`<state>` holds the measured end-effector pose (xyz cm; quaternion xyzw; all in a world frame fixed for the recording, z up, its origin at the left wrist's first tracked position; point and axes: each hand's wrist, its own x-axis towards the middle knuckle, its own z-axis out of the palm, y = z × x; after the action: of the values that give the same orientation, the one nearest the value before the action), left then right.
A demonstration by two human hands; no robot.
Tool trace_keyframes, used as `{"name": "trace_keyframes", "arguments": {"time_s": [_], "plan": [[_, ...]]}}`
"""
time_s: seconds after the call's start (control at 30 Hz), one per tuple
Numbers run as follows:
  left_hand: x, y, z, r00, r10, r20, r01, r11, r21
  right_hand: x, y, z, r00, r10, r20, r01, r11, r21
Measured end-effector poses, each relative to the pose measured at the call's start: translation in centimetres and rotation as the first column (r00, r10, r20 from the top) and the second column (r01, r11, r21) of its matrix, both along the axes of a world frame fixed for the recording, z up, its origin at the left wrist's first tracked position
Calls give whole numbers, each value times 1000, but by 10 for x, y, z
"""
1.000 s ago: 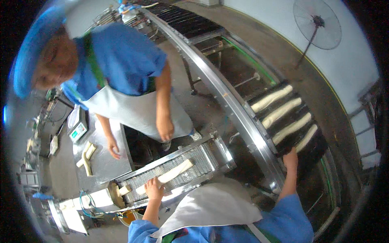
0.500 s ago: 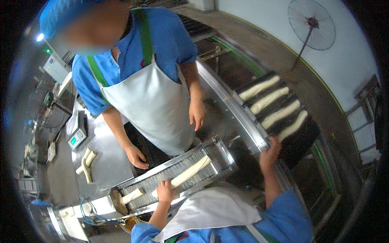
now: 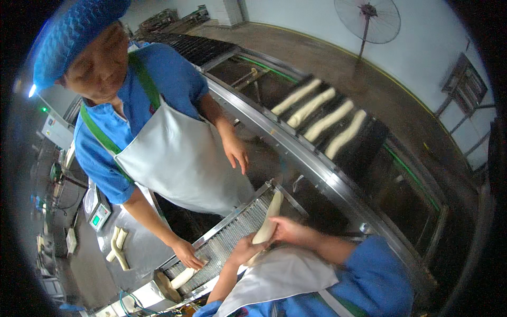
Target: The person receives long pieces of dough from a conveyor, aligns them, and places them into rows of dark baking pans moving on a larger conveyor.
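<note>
A long pale dough log (image 3: pixel 266 230) slants up from the mesh conveyor (image 3: pixel 232 228) in front of my apron. My left hand (image 3: pixel 245 249) is closed round its lower part. Beside it, my right hand (image 3: pixel 289 231) grips the same log a little higher, fingers against its side; part of the grip is blurred. Whether the log's far end still touches the belt I cannot tell. Farther left on the belt lies a shorter dough piece (image 3: pixel 183 277), with a co-worker's hand (image 3: pixel 188 254) on its end.
Several dough logs lie in rows on a dark grooved tray (image 3: pixel 364 148) over the metal rail (image 3: pixel 317 166) at right. The co-worker stands across the belt. At left, a steel table (image 3: pixel 142 232) holds a scale (image 3: pixel 99 215) and crossed dough pieces (image 3: pixel 119 247).
My right hand has left the tray's edge and come to the dough log, which is now turned more toward me. The co-worker's hand has reached down to the shorter piece. The view has shifted.
</note>
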<state>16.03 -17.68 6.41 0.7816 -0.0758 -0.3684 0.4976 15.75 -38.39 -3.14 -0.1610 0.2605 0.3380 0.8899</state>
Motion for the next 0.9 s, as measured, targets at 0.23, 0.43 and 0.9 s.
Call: {"name": "trace_keyframes", "arguments": {"time_s": [0.23,0.43,0.9], "plan": [[-9,-11,19,980,12,-197,-56,975,-217,18,-29,95,893,-430,131,450,850,-274],[-37,52,-34,957,231,-177,-277,910,-309,63,-109,212,522,-439,731,831,453,-322],[-95,97,-107,895,391,212,-416,905,86,94,-139,-6,732,-284,619,657,58,-751]]}}
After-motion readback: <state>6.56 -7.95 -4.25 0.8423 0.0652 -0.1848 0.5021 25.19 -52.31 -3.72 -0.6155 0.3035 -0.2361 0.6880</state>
